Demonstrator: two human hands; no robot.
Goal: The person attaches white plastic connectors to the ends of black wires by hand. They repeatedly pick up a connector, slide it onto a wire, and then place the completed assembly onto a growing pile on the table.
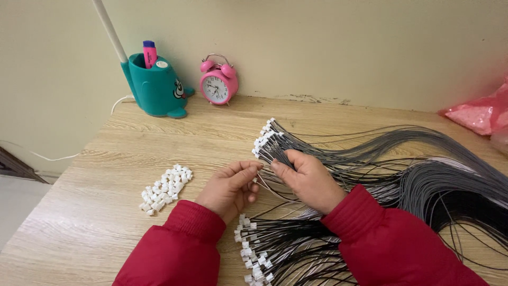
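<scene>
My left hand point(231, 186) and my right hand point(307, 179) meet over the wooden table point(121, 212), both in red sleeves. Their fingertips pinch a thin black-and-white wire pair point(267, 186) between them. My right hand also rests on a bundle of grey and black wires point(402, 169) whose ends carry small white connectors point(264, 139), fanned out just above my fingers. A second bundle with white connectors point(253, 253) lies under my wrists near the front edge. A pile of loose white plastic connector housings point(166, 188) sits left of my left hand.
A teal desk lamp base holding a pink highlighter point(156, 85) and a pink twin-bell alarm clock point(218, 80) stand at the back against the wall. A pink plastic bag point(479, 112) lies at the far right. A white cable point(53, 157) trails off the left edge.
</scene>
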